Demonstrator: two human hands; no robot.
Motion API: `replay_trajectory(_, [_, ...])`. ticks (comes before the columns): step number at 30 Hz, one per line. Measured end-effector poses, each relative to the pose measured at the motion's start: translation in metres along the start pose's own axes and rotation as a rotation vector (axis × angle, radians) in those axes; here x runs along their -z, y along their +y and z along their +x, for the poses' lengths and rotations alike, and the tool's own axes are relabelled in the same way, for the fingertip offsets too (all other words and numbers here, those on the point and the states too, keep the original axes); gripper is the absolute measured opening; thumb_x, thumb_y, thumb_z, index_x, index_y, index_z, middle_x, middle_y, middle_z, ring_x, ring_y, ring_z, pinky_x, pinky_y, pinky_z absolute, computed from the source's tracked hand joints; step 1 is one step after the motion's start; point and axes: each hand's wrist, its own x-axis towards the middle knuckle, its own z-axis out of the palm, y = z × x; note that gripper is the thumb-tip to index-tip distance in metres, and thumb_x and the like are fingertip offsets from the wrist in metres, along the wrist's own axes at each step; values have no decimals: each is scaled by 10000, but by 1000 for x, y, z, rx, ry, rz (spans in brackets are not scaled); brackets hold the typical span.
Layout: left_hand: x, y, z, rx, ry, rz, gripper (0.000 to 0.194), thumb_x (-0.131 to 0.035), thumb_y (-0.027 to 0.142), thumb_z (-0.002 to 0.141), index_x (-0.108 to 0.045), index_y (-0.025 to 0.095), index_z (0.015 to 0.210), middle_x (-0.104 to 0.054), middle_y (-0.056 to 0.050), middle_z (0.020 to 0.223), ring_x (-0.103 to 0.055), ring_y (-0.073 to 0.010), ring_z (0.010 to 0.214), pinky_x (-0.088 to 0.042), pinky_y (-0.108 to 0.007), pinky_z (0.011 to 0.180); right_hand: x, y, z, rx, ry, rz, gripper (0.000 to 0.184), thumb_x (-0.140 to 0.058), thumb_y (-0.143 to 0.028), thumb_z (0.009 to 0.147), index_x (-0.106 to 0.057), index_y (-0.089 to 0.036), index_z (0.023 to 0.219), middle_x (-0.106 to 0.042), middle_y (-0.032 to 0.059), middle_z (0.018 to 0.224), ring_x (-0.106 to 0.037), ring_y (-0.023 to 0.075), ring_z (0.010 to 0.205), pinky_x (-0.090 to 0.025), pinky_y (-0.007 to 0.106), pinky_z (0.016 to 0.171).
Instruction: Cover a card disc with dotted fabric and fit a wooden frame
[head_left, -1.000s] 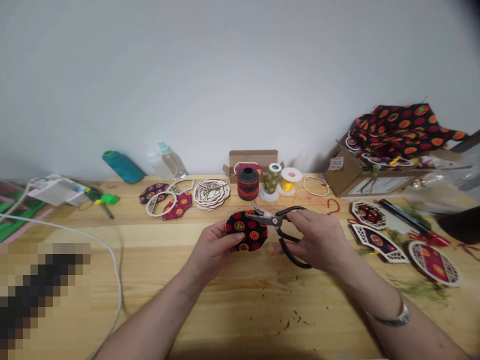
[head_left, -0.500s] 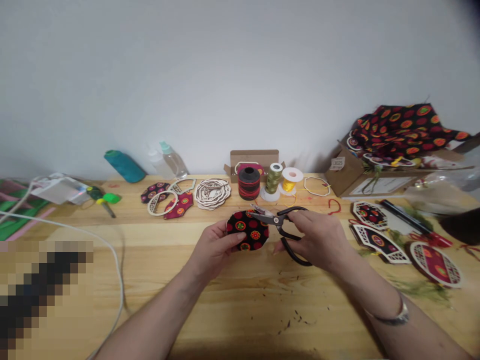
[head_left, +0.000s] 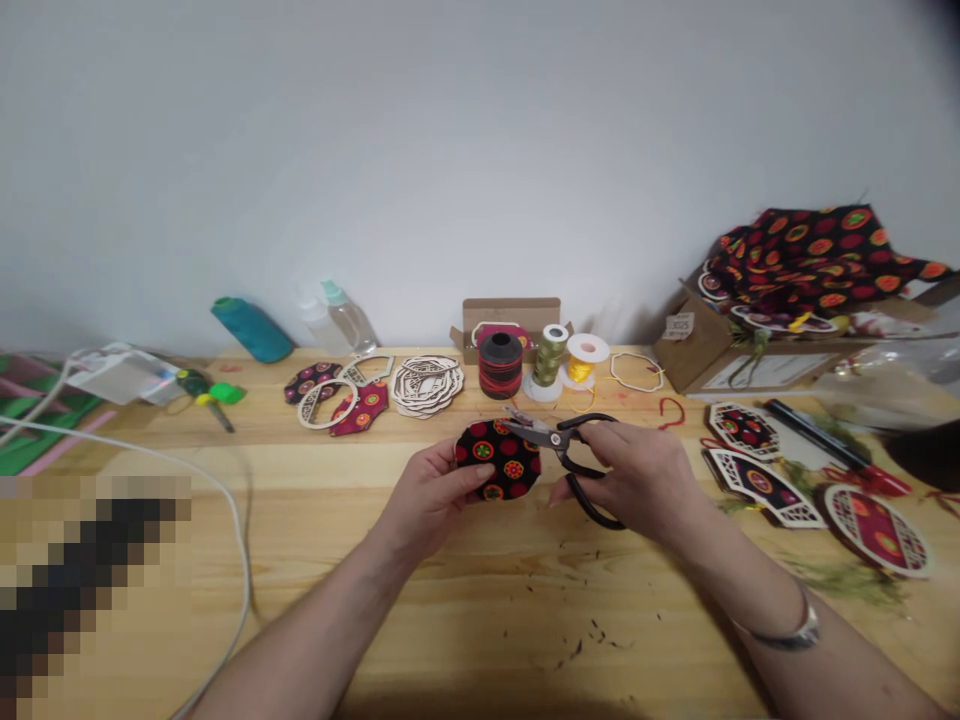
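Observation:
My left hand [head_left: 431,495] pinches a rounded piece of dark patterned fabric [head_left: 514,470] by its left side, thumb lying on top. The cloth is black with red, orange and green flower-like dots. In my right hand [head_left: 641,475] is a pair of scissors [head_left: 559,440] with black loop handles, fingers through and around the loops. The blades point left and lie at the upper right edge of the fabric, a little apart. Small dark scraps [head_left: 596,635] are scattered on the wooden table [head_left: 420,640] below.
Thread spools [head_left: 500,365] stand at the back beside a stack of pale cut-out frames [head_left: 427,385]. A cardboard box [head_left: 701,350] heaped with fabric is at the right, near finished-looking framed pieces [head_left: 877,530]. A white cable [head_left: 241,560] curves along the left.
Hands, fabric and scissors keep almost the same pose. The whole view has shifted very slightly. The scissor blades still rest at the fabric's upper edge.

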Motion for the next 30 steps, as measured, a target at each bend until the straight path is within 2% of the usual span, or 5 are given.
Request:
replay_trajectory(5, [-2,0,0,3,0,-28,236,-732,142,726,-749,135,962,-765,-115,956,-726,-242,853,-579,-365,789,-1,0,0,2,-7,11,338,-572,-470,851,-671,-150,805,-639,29,574,-594,146,513,-340,265,483])
replay_trajectory(17, [2,-2,1,-20,-30,-19,233,-719,139,745,-747,137,977,-762,-106,975,-726,-234,877,-581,-349,805,0,2,1,48,54,-37,511,-527,-621,845,-662,-144,723,-644,25,552,-600,127,494,-316,262,465])
replay_trajectory(23, [1,-1,2,12,44,14,247,-750,145,706,-751,129,952,-765,-108,956,-725,-242,875,-576,-366,818,4,3,1,23,32,-31,495,-529,-598,855,-670,-150,697,-677,30,562,-606,127,466,-318,255,449])
replay_trajectory(26, [0,0,2,31,86,-16,275,-768,146,673,-749,121,946,-764,-115,961,-725,-255,871,-580,-386,808,5,4,2,-175,-66,-41,456,-552,-582,840,-685,-166,709,-689,41,558,-605,139,455,-321,254,458])
replay_trajectory(30, [-1,2,2,54,142,-52,321,-793,144,625,-742,104,939,-760,-136,961,-724,-288,869,-584,-419,786,5,6,7,-407,-380,-249,404,-582,-552,812,-706,-169,772,-730,110,651,-671,240,576,-285,283,477])
